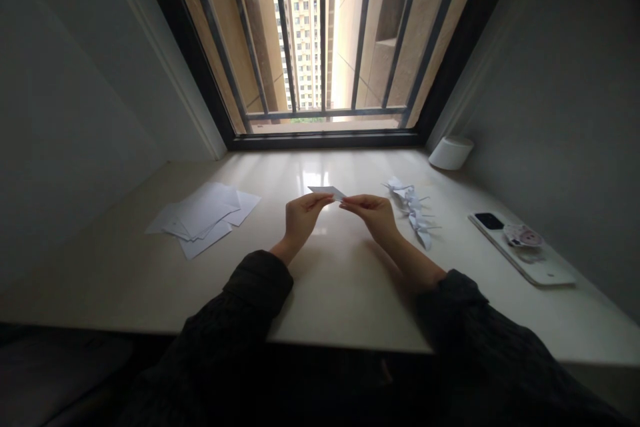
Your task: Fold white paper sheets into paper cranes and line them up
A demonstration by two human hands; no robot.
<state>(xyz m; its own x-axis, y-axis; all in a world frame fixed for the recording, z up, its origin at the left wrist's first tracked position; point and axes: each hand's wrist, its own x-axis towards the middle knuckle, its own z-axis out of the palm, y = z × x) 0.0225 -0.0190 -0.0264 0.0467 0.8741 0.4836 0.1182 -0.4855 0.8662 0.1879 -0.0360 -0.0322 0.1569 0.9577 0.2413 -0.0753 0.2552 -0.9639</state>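
A small folded piece of white paper (325, 191) is held up over the middle of the white counter. My left hand (304, 215) pinches its near edge between thumb and fingers. At its right corner, my right hand (371, 211) grips the paper with thumb and forefinger. The two hands' fingertips almost meet. Just right of my right hand lies a row of several folded paper cranes (411, 208). To the left, a loose stack of white paper sheets (204, 212) lies fanned out.
A phone (520, 250) with a round grip on its back lies at the right. A white cylindrical object (451, 152) stands in the back right corner. The counter (330, 307) ends at a near edge below my forearms. A barred window (325, 140) is behind it.
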